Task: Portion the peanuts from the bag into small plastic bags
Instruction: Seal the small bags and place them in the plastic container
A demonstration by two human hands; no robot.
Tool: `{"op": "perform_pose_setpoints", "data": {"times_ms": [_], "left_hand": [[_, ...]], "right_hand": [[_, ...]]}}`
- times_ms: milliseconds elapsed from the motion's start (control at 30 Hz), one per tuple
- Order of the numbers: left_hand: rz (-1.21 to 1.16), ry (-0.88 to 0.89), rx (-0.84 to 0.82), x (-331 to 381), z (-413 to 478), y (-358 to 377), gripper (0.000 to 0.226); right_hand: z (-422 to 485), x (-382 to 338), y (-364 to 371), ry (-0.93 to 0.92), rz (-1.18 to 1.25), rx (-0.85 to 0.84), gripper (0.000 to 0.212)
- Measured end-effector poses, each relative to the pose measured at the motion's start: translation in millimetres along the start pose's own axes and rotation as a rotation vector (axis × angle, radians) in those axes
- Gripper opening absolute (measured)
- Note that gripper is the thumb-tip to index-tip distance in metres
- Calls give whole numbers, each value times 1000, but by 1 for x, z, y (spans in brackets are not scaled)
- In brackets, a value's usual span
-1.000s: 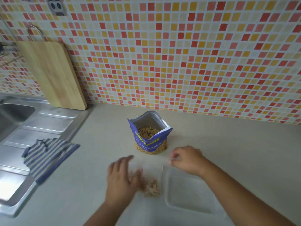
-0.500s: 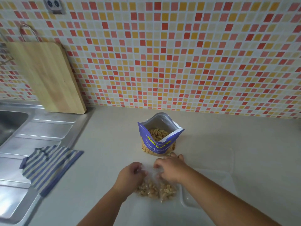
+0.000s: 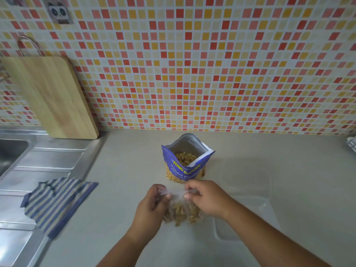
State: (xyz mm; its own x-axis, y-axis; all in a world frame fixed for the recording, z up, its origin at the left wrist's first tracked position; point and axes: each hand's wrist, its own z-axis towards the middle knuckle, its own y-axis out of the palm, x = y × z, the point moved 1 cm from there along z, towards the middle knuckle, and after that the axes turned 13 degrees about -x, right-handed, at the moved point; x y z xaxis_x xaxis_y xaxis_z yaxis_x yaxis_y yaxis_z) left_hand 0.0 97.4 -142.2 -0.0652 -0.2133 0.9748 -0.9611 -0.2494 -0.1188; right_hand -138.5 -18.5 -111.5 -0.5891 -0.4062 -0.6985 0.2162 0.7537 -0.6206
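Note:
An open blue peanut bag (image 3: 185,166) stands upright on the beige counter, with peanuts visible inside. Just in front of it lies a small clear plastic bag (image 3: 181,211) partly filled with peanuts. My left hand (image 3: 152,205) pinches the left side of the bag's top edge. My right hand (image 3: 206,197) pinches the right side of the same edge. Both hands sit close together over the small bag, whose mouth is hidden between my fingers.
A clear plastic tray or lid (image 3: 248,214) lies to the right of my hands. A striped blue cloth (image 3: 55,203) rests on the steel sink drainboard (image 3: 44,162) at left. A wooden cutting board (image 3: 48,97) leans against the tiled wall.
My hands came together from apart and took hold of the small bag's top. The view has shifted so the peanut bag sits more to the right.

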Motion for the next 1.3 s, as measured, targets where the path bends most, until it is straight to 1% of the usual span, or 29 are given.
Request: {"op": "perform_pose_setpoints", "data": {"times_ms": [67, 200, 300, 400, 500, 600, 633, 733, 833, 900, 967, 1033, 1067, 1100, 1167, 1233, 1300], "left_hand": [[-31, 33, 1, 14, -2, 12, 14], [-67, 53, -26, 37, 6, 54, 5], [-90, -29, -48, 46, 19, 95, 3], [-68, -105, -70, 44, 32, 131, 7], [12, -209, -75, 37, 40, 153, 9], [43, -307, -78, 25, 42, 165, 4], [74, -330, -84, 22, 41, 167, 5], [151, -393, -107, 18, 39, 173, 10], [246, -410, -150, 17, 37, 178, 17], [390, -369, -220, 16, 33, 179, 31], [576, -266, -276, 12, 28, 179, 48], [767, -167, -276, 8, 21, 176, 60], [890, -95, -235, 5, 17, 173, 63], [1008, -6, -179, 2, 15, 171, 64], [1124, 153, -125, -6, 12, 166, 56], [1165, 201, -142, -9, 8, 163, 44], [1217, 183, -168, -11, 6, 162, 41]], "right_hand": [[-13, 2, -11, -21, 49, 49, 4], [-44, 21, -41, 24, 70, 145, 16], [-65, 48, -62, 107, 14, 177, 19], [-75, 78, -68, 201, 9, 172, 14], [-78, 101, -64, 267, 17, 155, 11], [-78, 115, -55, 317, -18, 130, 6], [-78, 119, -51, 331, -31, 127, 7], [-78, 127, -38, 377, -65, 117, 17], [-80, 129, -30, 387, -126, 118, 21], [-81, 128, -26, 371, -186, 133, 21], [-83, 128, -24, 355, -253, 151, 21], [-88, 126, -25, 333, -313, 191, 23], [-91, 125, -25, 313, -343, 228, 24], [-95, 125, -26, 282, -376, 277, 26], [-100, 128, -24, 192, -412, 376, 29], [-100, 133, -20, 118, -406, 388, 30], [-97, 140, -14, 78, -408, 370, 33]]}}
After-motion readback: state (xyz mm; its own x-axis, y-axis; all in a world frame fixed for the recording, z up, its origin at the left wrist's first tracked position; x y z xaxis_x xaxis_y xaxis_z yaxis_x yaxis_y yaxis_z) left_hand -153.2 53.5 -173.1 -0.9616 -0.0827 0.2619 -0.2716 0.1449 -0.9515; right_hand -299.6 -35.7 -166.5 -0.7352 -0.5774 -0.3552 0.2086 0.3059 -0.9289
